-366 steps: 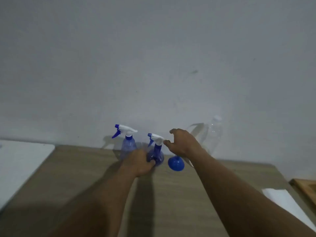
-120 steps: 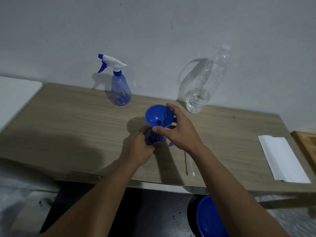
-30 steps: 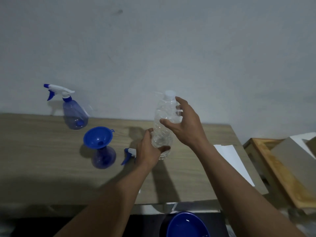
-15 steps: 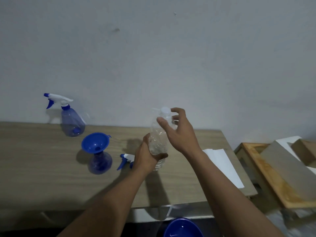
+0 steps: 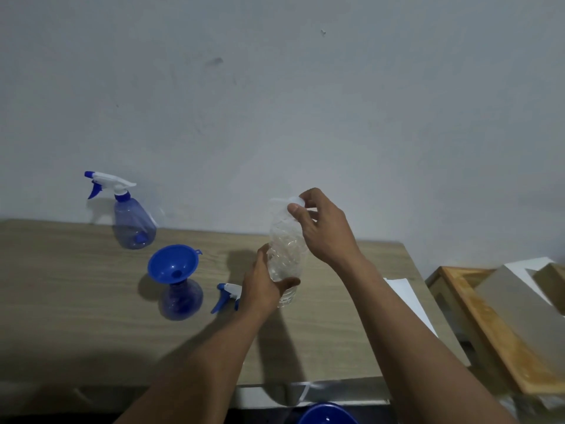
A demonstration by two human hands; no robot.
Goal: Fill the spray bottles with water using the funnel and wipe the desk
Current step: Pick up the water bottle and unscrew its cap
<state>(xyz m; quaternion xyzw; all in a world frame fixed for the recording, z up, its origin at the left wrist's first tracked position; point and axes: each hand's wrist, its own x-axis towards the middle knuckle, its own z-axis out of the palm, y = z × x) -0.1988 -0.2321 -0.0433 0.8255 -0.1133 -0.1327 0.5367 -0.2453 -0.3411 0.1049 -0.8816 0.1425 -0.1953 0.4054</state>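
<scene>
Left hand [image 5: 263, 289] fingers still wrap the water bottle [image 5: 286, 255]; right hand [image 5: 321, 228] fingers now pinch its cap [image 5: 295, 201], higher than before.

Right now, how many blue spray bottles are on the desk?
2. One spray bottle with its trigger top stands by the wall. The open spray bottle stands nearer, holding the funnel. None looks hidden.

A plain room: wooden desk [image 5: 76, 301] against a bare grey wall [image 5: 275, 102].

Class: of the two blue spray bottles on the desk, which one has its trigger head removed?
The nearer spray bottle, with the blue funnel in its neck; the far bottle keeps its trigger head.
</scene>
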